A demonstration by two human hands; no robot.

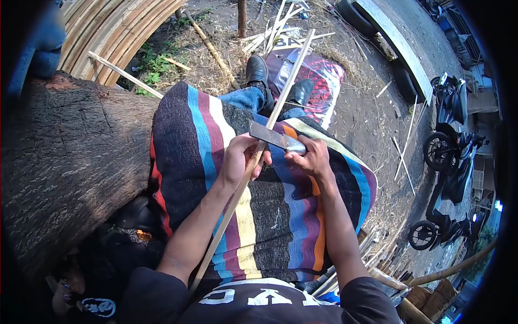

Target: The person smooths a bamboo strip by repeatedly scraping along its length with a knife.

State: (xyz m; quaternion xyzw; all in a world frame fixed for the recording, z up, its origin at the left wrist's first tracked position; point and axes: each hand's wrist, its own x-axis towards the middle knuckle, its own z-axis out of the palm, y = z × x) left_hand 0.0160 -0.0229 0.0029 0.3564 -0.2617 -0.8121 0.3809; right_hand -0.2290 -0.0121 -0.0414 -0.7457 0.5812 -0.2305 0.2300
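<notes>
My left hand is closed around a long, narrow bamboo strip, which slants from beside my body up past my shoes. In my right hand is a knife with a broad flat blade and a metal-looking collar; the fingers wrap its handle. The blade lies across the strip just beyond my left fingers. Whether its edge bites into the strip, I cannot tell. A striped woven blanket covers my lap beneath both hands.
A thick log lies at my left, with curved bamboo strips behind it. Loose strips litter the ground ahead. A printed sack lies under my shoes. Motorcycles stand to the right. Part of another person shows upper left.
</notes>
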